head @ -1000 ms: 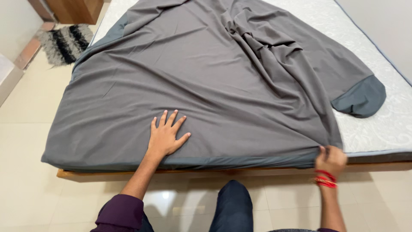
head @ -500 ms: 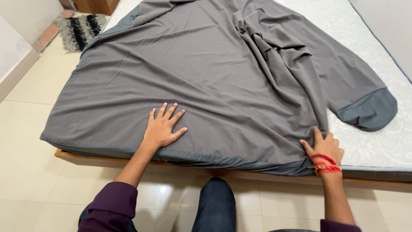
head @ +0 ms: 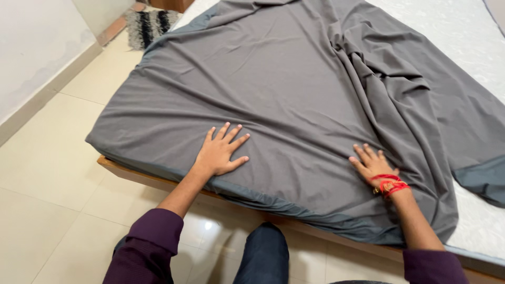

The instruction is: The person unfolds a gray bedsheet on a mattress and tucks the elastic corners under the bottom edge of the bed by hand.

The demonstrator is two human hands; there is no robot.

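Now, two hands down | left hand [head: 220,152] flat, fingers spread, grasping nothing | right hand [head: 373,164] flat too, released | one wrinkled grey cotton bedsheet [head: 294,89] under both, draped over one white quilted mattress [head: 452,31] | one striped rug [head: 150,23] far left.

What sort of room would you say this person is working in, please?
Most likely a bedroom at home: a wide grey fabric bedsheet lies over a white quilted mattress on a low wooden bed frame, with a striped black-and-white floor rug on beige tiles.
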